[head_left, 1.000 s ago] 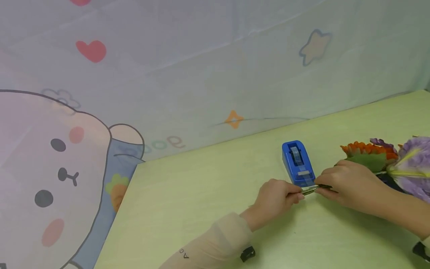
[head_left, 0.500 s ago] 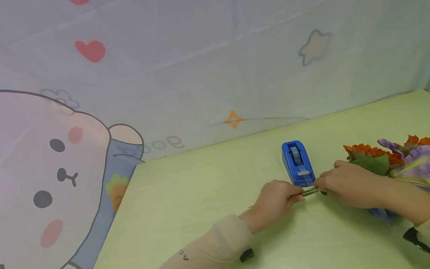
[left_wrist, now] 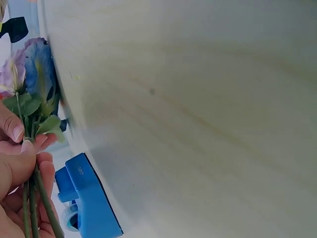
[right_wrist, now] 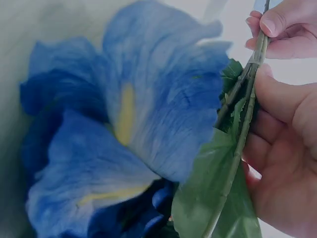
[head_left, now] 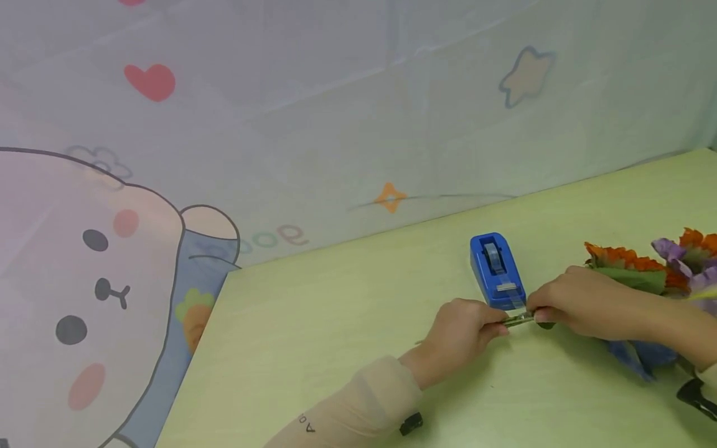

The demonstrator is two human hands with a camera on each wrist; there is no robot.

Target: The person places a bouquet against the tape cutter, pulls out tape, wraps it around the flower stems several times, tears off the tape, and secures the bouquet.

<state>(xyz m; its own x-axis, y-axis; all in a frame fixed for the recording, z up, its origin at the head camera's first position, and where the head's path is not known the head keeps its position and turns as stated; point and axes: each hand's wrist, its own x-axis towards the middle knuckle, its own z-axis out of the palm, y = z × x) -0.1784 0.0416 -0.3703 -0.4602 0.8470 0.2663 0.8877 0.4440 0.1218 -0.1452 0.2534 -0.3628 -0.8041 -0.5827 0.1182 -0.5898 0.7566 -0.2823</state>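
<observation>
Left hand (head_left: 465, 326) and right hand (head_left: 582, 302) both pinch a bunch of green flower stems (head_left: 518, 320), fingertips curled round it from opposite ends, with a strip of clear tape (head_left: 514, 302) running to the stems between them. Just beyond the fingers stands the blue tape dispenser (head_left: 495, 269). Behind the right hand, orange blooms (head_left: 618, 255), purple blooms (head_left: 672, 250) and a blue iris (right_wrist: 124, 129) fan out over the pale green table (head_left: 336, 323). A cartoon-print cloth (head_left: 224, 124) hangs well beyond.
</observation>
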